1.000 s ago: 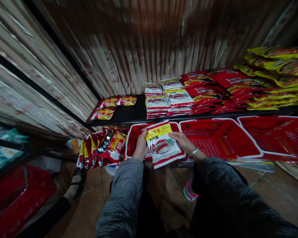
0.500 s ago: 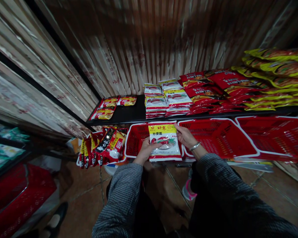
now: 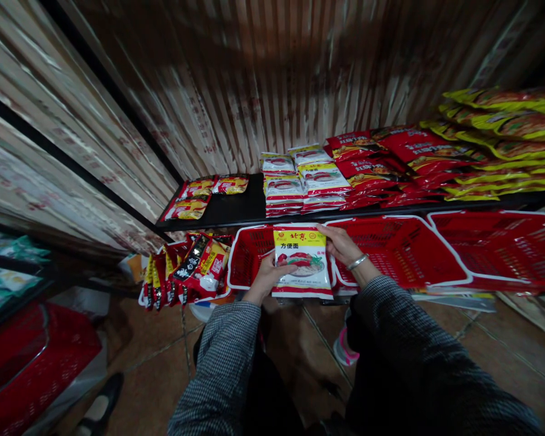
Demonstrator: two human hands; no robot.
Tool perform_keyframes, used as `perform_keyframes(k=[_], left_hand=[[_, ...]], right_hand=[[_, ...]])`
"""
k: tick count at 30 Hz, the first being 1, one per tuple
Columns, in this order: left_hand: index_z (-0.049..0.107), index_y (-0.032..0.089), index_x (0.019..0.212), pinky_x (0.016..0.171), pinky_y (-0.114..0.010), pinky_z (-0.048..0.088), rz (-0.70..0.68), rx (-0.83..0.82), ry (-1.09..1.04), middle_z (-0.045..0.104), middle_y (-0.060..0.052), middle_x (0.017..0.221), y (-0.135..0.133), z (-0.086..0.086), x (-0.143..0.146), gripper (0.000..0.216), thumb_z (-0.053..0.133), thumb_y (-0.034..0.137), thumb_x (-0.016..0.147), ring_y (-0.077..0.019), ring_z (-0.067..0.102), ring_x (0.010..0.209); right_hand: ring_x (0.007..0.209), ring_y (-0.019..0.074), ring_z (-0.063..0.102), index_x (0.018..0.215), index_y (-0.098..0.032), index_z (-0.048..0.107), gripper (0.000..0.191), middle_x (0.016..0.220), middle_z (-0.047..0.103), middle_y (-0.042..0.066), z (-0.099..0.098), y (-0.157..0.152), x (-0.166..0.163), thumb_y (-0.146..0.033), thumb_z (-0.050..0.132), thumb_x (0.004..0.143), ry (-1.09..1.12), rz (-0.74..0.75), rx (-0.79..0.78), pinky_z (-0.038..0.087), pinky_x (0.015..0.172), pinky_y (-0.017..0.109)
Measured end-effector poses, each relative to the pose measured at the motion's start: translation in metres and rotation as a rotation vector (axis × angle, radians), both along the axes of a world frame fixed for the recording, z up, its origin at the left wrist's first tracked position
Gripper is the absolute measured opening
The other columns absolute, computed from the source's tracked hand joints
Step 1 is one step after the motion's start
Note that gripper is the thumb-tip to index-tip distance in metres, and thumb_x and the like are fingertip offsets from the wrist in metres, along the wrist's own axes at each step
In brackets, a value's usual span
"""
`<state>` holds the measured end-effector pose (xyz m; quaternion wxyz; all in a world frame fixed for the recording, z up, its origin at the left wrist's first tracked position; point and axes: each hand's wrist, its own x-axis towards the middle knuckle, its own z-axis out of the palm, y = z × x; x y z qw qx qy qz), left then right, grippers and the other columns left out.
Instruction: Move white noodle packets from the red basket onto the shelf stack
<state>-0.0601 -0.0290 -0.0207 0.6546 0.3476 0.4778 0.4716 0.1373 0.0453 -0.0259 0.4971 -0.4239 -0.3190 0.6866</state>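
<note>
A white, yellow and red noodle packet [image 3: 302, 261] is held flat in front of me, over the left red basket [image 3: 247, 261]. My left hand [image 3: 267, 277] grips its lower left edge with the thumb on the front. My right hand [image 3: 340, 242], with a bracelet on the wrist, pinches its upper right corner. Stacks of the same packets [image 3: 300, 181] lie on the black shelf [image 3: 234, 209] just beyond.
Two more red baskets [image 3: 404, 248] [image 3: 504, 245] line up to the right under the shelf. Red [image 3: 381, 160] and yellow packets [image 3: 504, 130] fill the shelf's right side. Dark red packs [image 3: 191, 266] stand at the left. Another person's shoe [image 3: 97, 402] shows at bottom left.
The packet has been turned from tilted to upright and square between my hands. The other person's foot at the left has moved down and back.
</note>
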Motion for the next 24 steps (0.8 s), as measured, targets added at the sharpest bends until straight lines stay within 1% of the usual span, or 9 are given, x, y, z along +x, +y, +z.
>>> perform_keyframes(k=[3,7,10,13,14,16,19,21,24], left_hand=[[0.069,0.014,0.097,0.073,-0.035,0.053,-0.017,-0.004,-0.011,0.073,-0.006,0.086,-0.002,-0.002,0.0,0.059,0.089,0.02,0.041,-0.0234,0.068,0.075],[0.068,0.015,0.095,0.069,-0.034,0.053,-0.045,-0.015,-0.013,0.073,-0.006,0.084,-0.004,0.0,0.002,0.059,0.089,0.021,0.041,-0.0227,0.067,0.072],[0.068,0.015,0.094,0.067,-0.031,0.052,-0.044,-0.004,0.051,0.072,-0.006,0.085,-0.006,0.0,0.004,0.057,0.088,0.018,0.041,-0.0205,0.066,0.072],[0.069,0.015,0.092,0.067,-0.03,0.051,-0.082,-0.006,0.132,0.072,-0.006,0.086,-0.01,-0.003,0.009,0.053,0.086,0.015,0.041,-0.0201,0.065,0.074],[0.069,0.016,0.091,0.067,-0.03,0.051,-0.11,-0.007,0.146,0.072,-0.005,0.085,-0.012,-0.005,0.011,0.052,0.086,0.014,0.041,-0.02,0.065,0.074],[0.07,0.016,0.089,0.068,-0.03,0.051,-0.196,-0.001,0.156,0.072,-0.005,0.083,-0.016,-0.009,0.018,0.051,0.086,0.014,0.041,-0.0198,0.065,0.073],[0.07,0.015,0.087,0.069,-0.03,0.051,-0.31,0.007,0.169,0.072,-0.004,0.08,-0.022,-0.014,0.027,0.052,0.087,0.014,0.038,-0.0195,0.065,0.072],[0.07,0.014,0.087,0.069,-0.029,0.05,-0.317,0.001,0.17,0.071,-0.003,0.078,-0.025,-0.017,0.033,0.052,0.087,0.014,0.038,-0.0185,0.064,0.071],[0.07,0.014,0.088,0.07,-0.029,0.05,-0.322,-0.02,0.151,0.071,-0.002,0.076,-0.032,-0.019,0.039,0.05,0.087,0.018,0.041,-0.0174,0.064,0.069]], right_hand=[[0.077,0.024,0.071,0.068,-0.017,0.068,0.024,0.072,0.074,0.007,0.0,0.001,0.002,-0.035,0.082,0.06,-0.036,0.041,0.014,0.058,0.074,0.036],[0.07,0.0233,0.069,0.064,-0.019,0.068,0.028,0.068,0.073,0.005,-0.003,0.003,0.01,-0.042,0.081,0.058,-0.169,0.006,0.1,0.055,0.07,0.036],[0.073,0.0228,0.066,0.067,-0.021,0.069,0.027,0.071,0.073,0.004,0.0,0.001,0.017,-0.045,0.078,0.061,-0.444,-0.101,0.26,0.051,0.072,0.036],[0.076,0.0219,0.064,0.079,-0.024,0.073,0.024,0.078,0.073,0.004,0.008,-0.009,0.02,-0.044,0.073,0.066,-0.771,-0.17,0.463,0.047,0.075,0.035],[0.076,0.0215,0.064,0.083,-0.025,0.073,0.025,0.079,0.073,0.004,0.011,-0.013,0.019,-0.045,0.071,0.069,-0.85,-0.141,0.515,0.046,0.074,0.034],[0.072,0.02,0.063,0.087,-0.025,0.074,0.026,0.08,0.073,0.004,0.015,-0.02,0.015,-0.047,0.066,0.075,-0.95,-0.012,0.594,0.044,0.07,0.032],[0.063,0.016,0.059,0.078,-0.022,0.074,0.028,0.07,0.071,0.003,0.016,-0.026,0.009,-0.046,0.061,0.079,-0.999,0.18,0.633,0.04,0.061,0.028],[0.057,0.0137,0.056,0.072,-0.02,0.073,0.031,0.063,0.068,0.001,0.014,-0.026,0.008,-0.045,0.058,0.081,-1.028,0.197,0.612,0.037,0.056,0.026],[0.056,0.0128,0.055,0.071,-0.02,0.074,0.033,0.059,0.067,0.0,0.012,-0.028,0.01,-0.045,0.056,0.083,-1.115,0.132,0.607,0.035,0.055,0.025]])
